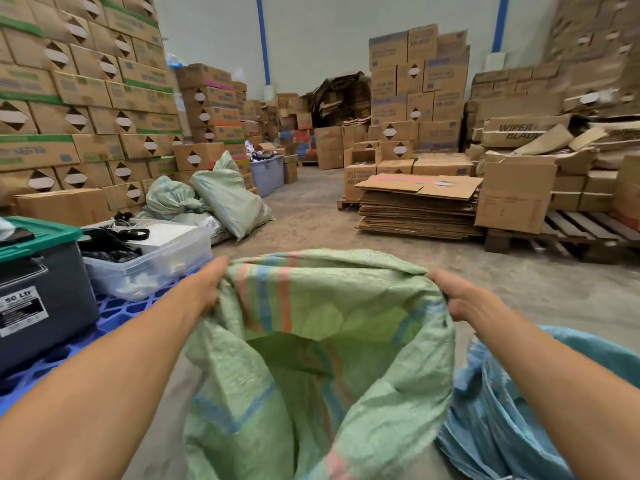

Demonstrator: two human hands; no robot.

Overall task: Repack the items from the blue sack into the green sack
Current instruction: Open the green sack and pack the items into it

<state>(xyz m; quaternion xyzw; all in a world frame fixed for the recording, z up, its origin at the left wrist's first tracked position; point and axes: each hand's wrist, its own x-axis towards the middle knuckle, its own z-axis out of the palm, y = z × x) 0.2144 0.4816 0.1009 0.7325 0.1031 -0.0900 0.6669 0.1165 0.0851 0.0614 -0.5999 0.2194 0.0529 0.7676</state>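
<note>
A green woven sack (311,375) with blue and orange stripes hangs open in front of me. My left hand (204,289) grips the left side of its rim. My right hand (464,299) grips the right side, fingers curled round the fabric. The mouth is spread wide between them and the inside looks dark; I cannot tell what it holds. A blue woven sack (502,410) slumps on the floor at the lower right, partly behind my right forearm. Its contents are hidden.
Left of me a blue plastic pallet (121,310) carries a dark bin with a green lid (41,271) and a clear tub (156,258). More green sacks (228,199) lie ahead left. Stacked cartons line the walls; flattened cardboard (419,209) and a wooden pallet (571,237) sit ahead right.
</note>
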